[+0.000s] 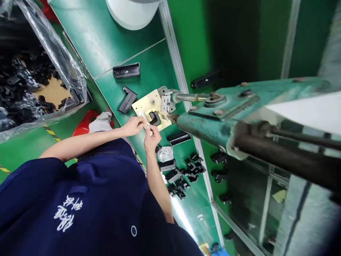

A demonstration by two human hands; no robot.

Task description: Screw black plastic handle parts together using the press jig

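Note:
My left hand point(135, 126) and my right hand point(152, 139) meet fingertip to fingertip at the near edge of a cream-coloured fixture plate point(145, 103). Both are closed in a pinch, with something small and pale between or beside the fingertips, too small to name. Seated in the fixture, just beyond my fingers, is a curved black plastic part point(155, 118). A metal toggle clamp point(166, 101) is mounted at the plate's far side. The tip of a green press machine point(207, 126) comes down close to the plate's right edge.
On the green workbench point(112, 96) lie an L-shaped black part point(127, 100), a black tray-like housing point(126, 70) and, nearer me, several black parts point(191, 167) beside a clear plastic bag point(165, 154). A plastic-lined box point(53, 89) of black parts stands left; a white round object point(133, 14) is behind.

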